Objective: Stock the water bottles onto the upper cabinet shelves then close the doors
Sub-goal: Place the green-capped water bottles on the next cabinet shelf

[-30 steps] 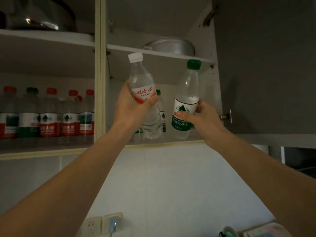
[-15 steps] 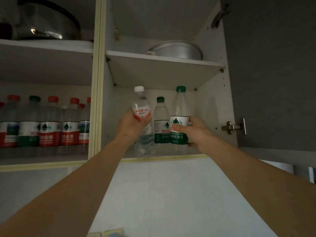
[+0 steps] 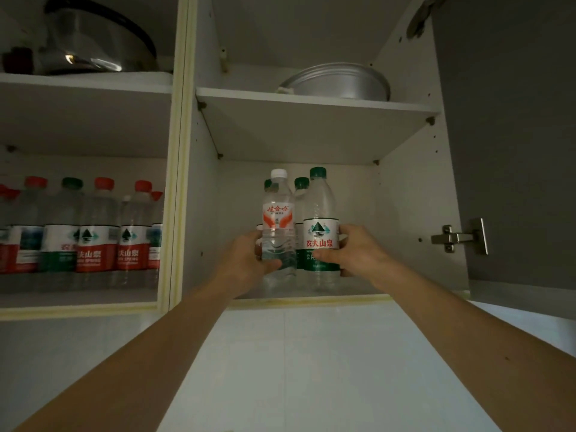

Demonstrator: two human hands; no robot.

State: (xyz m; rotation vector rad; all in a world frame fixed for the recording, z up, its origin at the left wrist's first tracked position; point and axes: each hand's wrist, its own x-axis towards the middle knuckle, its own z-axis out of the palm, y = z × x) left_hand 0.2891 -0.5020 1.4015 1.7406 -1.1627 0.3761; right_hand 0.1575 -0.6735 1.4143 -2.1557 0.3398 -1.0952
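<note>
Head camera looks up into an open white wall cabinet. The left hand [image 3: 246, 260] grips a clear plastic water bottle with a white cap and a red-orange label [image 3: 278, 226]; its fingers are curled around the lower body, the thumb pressed on the front. The right hand [image 3: 355, 252] grips a clear plastic water bottle with a green cap and a white-green label [image 3: 321, 232], thumb laid across the green part of the label, the other fingers wrapped behind it. Both bottles stand upright, just beside each other, over the lower shelf of the right compartment [image 3: 358, 289]; whether their bases touch it I cannot tell. Two more green-capped bottles [image 3: 301, 194] stand close behind them. The grey cabinet door [image 3: 514, 135] is swung open at the right. In the left compartment a row of red-capped and green-capped bottles [image 3: 90, 232] stands on the lower shelf.
</note>
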